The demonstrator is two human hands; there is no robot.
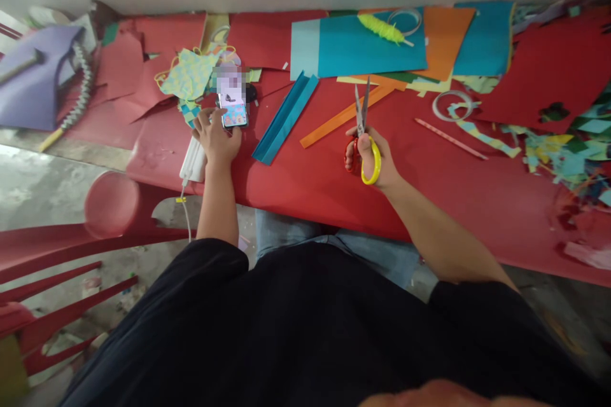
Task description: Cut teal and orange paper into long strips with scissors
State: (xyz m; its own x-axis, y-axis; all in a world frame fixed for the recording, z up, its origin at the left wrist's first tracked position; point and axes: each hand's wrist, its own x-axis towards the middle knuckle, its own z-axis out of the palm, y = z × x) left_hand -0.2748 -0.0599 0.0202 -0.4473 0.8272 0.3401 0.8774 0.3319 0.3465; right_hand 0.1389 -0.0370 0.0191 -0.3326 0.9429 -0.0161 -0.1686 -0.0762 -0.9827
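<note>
- Nearest to us, we see the black shirt of the person, well below the scissors, and the blue jeans just past it.
- We see a red plastic chair far to the left of the scissors, beside the table edge.
- The right hand has firm hold of the scissors: the thumb sits in the yellow loop and the fingers are curled at the red loop. The blades point away from us and stand a little open.
- The left hand is well to the left of the scissors. Its fingers are curled around the lower end of a smartphone, and the hand is partly closed. The phone is tilted and its screen is lit.
- Under this hand lies a white power bank with a white cable going down over the table edge.
- Red paper covers the table under the scissors and both hands.
- Just left of the scissors lie a folded blue paper strip and an orange paper strip.
- To the right of the scissors lie a thin pink paper stick and a tape roll.
- Farther past the scissors, we see a blue paper sheet with a yellow-green fuzzy cord on it, and an orange paper sheet beside it.
</note>
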